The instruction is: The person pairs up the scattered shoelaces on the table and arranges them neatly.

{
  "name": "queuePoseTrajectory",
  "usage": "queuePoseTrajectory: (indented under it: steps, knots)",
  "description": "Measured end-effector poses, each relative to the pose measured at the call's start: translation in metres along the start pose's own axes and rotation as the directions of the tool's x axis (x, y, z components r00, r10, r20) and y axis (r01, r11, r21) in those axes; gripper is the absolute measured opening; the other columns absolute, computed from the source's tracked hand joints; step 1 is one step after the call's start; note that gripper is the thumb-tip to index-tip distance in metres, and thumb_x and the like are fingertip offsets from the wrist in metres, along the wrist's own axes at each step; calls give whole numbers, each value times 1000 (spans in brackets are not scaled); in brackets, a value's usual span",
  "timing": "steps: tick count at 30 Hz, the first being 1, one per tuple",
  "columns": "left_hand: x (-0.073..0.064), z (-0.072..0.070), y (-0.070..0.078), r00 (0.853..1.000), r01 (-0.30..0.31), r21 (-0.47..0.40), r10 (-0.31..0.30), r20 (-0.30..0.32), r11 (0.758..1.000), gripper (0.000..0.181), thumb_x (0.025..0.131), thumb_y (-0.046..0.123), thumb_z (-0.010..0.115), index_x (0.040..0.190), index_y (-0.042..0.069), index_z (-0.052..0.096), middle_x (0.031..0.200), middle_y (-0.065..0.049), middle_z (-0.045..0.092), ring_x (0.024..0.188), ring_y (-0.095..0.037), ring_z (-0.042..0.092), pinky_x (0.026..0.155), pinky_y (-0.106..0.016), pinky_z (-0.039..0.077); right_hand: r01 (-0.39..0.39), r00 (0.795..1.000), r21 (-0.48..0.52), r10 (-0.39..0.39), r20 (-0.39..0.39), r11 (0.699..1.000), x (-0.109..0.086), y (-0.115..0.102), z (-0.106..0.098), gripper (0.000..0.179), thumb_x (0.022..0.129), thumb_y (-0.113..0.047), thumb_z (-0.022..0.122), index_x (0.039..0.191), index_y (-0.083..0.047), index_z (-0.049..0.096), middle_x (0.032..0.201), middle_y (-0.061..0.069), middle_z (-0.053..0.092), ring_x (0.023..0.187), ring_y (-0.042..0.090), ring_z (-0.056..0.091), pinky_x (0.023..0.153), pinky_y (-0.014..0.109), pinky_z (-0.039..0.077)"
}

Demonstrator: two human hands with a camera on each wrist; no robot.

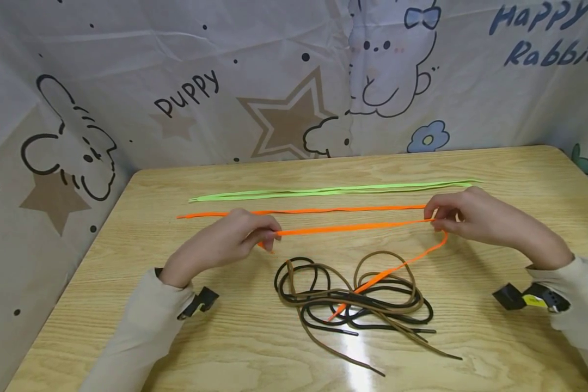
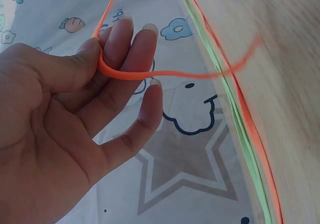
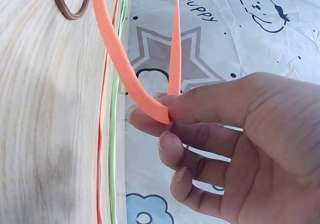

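An orange flat shoelace (image 1: 348,227) is stretched between the two hands above the wooden table. My left hand (image 1: 237,235) pinches it between thumb and index finger, and a short tail (image 2: 175,74) hangs past the fingers. The other three fingers of that hand are spread loosely. My right hand (image 1: 475,215) pinches the lace with thumb and index finger at a bend (image 3: 160,112). From there the longer loose end (image 1: 387,271) trails down over the brown and black laces. Just behind the hands, a second orange shoelace (image 1: 343,209) lies straight along the table.
A green shoelace (image 1: 294,194), laid in long strands, runs parallel near the table's back edge. Black round laces (image 1: 318,322) and brown ones (image 1: 340,356) lie in loose loops at the front. A printed cloth (image 1: 186,141) rises behind the wooden table (image 1: 225,337).
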State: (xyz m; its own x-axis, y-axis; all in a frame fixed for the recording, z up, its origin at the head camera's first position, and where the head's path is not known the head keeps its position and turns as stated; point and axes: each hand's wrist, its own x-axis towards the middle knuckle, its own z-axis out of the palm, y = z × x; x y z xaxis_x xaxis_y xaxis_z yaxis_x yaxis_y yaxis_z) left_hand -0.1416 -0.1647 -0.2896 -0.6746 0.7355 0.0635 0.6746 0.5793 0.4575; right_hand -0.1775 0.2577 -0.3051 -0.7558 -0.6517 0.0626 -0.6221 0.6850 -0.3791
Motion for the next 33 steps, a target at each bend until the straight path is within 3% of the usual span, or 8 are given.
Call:
queuePoseTrajectory:
  steps: [11,18,25,33]
  knots:
    - [-5,-12,0,999,48,-12,-48,-22,999,13,95,-2,56,98,6,67,72,5,62,66,-9,57,59,-25,46,-69,997,-62,68,-27,996,-1,3,-4,19,78,4,74,93,-6,67,79,-3,70,72,13,67,58,28,50]
    - [-15,-29,-6,995,82,12,-81,-54,997,13,95,1,57,97,9,67,72,9,57,61,-10,51,54,-24,41,-190,982,-123,189,-23,974,-5,13,-11,15,80,4,73,93,-1,68,76,-1,69,67,14,63,59,32,50]
    - [-34,-49,-17,977,172,22,-168,-135,985,15,94,7,62,104,10,72,73,5,62,68,-10,54,58,-28,40,-283,958,-159,286,-6,946,-12,27,-23,11,83,2,70,94,3,68,73,2,68,63,15,58,55,33,46]
    - [-55,-66,-42,953,280,3,-277,-120,960,19,97,4,56,113,3,66,83,2,62,75,-16,58,68,-31,49,-340,940,-165,341,-23,926,-16,37,-31,9,85,3,67,94,7,66,72,5,68,62,17,60,55,33,46]
